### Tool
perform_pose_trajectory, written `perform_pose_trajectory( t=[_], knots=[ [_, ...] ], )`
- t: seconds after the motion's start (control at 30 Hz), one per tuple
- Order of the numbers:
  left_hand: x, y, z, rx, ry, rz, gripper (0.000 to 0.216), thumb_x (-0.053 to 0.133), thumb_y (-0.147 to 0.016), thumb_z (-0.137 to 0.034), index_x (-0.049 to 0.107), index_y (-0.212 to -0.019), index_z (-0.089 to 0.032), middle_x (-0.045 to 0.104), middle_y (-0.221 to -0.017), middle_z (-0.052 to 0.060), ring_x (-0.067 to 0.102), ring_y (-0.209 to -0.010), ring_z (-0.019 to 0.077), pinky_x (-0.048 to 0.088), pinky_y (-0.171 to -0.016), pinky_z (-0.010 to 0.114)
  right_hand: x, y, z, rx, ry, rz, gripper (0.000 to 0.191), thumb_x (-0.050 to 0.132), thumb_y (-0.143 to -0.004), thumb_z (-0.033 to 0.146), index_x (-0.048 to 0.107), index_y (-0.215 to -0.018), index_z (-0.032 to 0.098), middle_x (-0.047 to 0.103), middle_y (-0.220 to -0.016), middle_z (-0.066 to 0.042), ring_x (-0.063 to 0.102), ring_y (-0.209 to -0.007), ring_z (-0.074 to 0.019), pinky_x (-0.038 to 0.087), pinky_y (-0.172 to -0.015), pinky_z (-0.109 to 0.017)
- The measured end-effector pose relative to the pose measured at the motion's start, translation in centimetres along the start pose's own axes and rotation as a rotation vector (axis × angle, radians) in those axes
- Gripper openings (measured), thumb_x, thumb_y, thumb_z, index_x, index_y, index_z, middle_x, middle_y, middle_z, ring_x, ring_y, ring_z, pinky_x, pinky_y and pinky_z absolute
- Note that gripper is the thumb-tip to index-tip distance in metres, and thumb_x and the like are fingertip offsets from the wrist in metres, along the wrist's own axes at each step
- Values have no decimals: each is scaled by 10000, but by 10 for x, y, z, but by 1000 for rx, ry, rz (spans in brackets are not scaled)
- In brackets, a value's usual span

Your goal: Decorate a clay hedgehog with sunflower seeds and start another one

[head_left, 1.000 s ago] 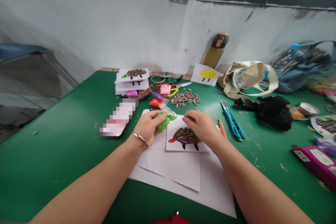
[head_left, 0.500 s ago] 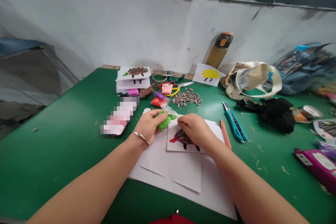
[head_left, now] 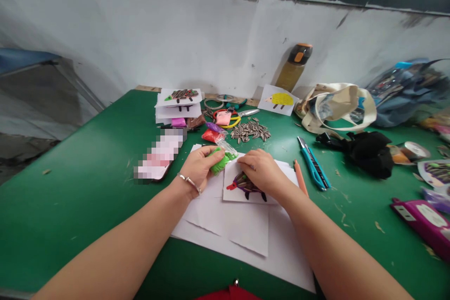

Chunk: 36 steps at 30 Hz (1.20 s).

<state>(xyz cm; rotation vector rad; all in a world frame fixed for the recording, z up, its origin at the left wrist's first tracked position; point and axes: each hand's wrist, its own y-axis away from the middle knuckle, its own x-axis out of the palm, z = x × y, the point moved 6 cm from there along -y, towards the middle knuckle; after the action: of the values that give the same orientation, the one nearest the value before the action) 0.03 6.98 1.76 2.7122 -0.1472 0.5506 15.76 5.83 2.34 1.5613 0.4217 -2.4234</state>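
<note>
Clay work at our green desk (head_left: 87,187)
Our left hand (head_left: 198,167) grips a clear bag of green clay (head_left: 220,161); our right hand (head_left: 262,172) presses the white hedgehog card (head_left: 235,186), grip unclear.

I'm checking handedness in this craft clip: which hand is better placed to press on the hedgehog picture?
Probably the right. The right hand lies on the hedgehog card, fingers over its back; the left hand is closed around the green clay packet beside the card.
</note>
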Motion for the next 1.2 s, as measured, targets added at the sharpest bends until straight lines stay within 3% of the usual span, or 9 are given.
perform_pose_trajectory(
  t=[0.27,0.73,0.93,1.07,1.2],
  knots=[
    [0,0,1,-2,8,-5,357,905,-523,-268,707,-774,-108,655,-744,29,596,-667,115,510,-665,272,-2,-5,-11,115,-67,-31,164,544,-875,228,654,-756,202,609,-785,-29,526,-793,-175,348,-706,-270],
    [-2,-1,2,0,-31,-5,363,906,-522,-299,706,-764,-116,638,-714,32,565,-629,115,483,-591,257,5,-7,-3,52,39,25,256,505,-905,243,674,-716,205,638,-759,-41,532,-797,-179,329,-726,-283],
    [-2,-1,1,7,-13,-1,362,906,-524,-283,712,-779,-114,658,-746,36,583,-663,117,507,-644,264,-3,-3,-2,30,19,24,319,471,-900,213,643,-631,206,603,-678,-25,525,-726,-166,340,-694,-272],
    [-1,0,2,6,-13,3,363,902,-535,-284,713,-795,-115,670,-780,42,594,-691,122,521,-667,264,-10,1,-6,32,-65,-18,271,470,-831,122,717,-775,218,670,-793,-41,573,-791,-181,384,-723,-278],
    [-2,0,2,-2,-10,-5,377,908,-522,-287,709,-792,-115,667,-776,39,595,-695,123,527,-657,260,-12,3,-8,16,-111,-27,399,440,-754,36,749,-913,231,700,-906,-46,595,-874,-195,410,-779,-292]
  ],
)
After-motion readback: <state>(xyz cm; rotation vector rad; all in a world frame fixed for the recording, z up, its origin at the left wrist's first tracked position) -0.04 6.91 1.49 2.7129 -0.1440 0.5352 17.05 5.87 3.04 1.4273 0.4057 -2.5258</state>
